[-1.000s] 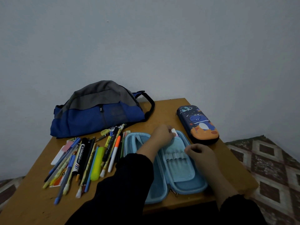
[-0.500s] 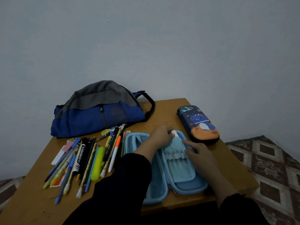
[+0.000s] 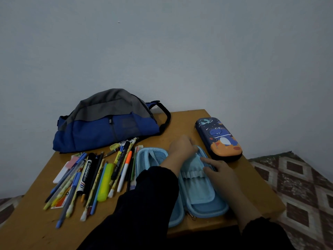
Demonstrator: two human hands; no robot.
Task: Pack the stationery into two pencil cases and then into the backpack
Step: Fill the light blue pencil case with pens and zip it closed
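A light blue pencil case (image 3: 203, 204) lies open at the table's front edge, its inner flap (image 3: 193, 177) with elastic loops showing. My left hand (image 3: 181, 147) sits at the flap's far end with its fingers curled. The small white piece it pinches is almost hidden under them. My right hand (image 3: 219, 169) rests on the flap's right side, index finger stretched out and touching it. A closed dark blue dinosaur pencil case (image 3: 219, 138) lies to the right. Several pens, markers and highlighters (image 3: 93, 177) are spread out on the left. The blue and grey backpack (image 3: 108, 123) lies at the back.
The wooden table (image 3: 36, 230) stands in a corner against a pale wall. Its right edge drops to a patterned tile floor (image 3: 297, 186). My dark sleeves cover the front of the table between the pens and the open case.
My right hand has slid forward from the flap's lower right and uncurled, its index finger now on the flap. My left hand has stayed put, and the white piece shows less.
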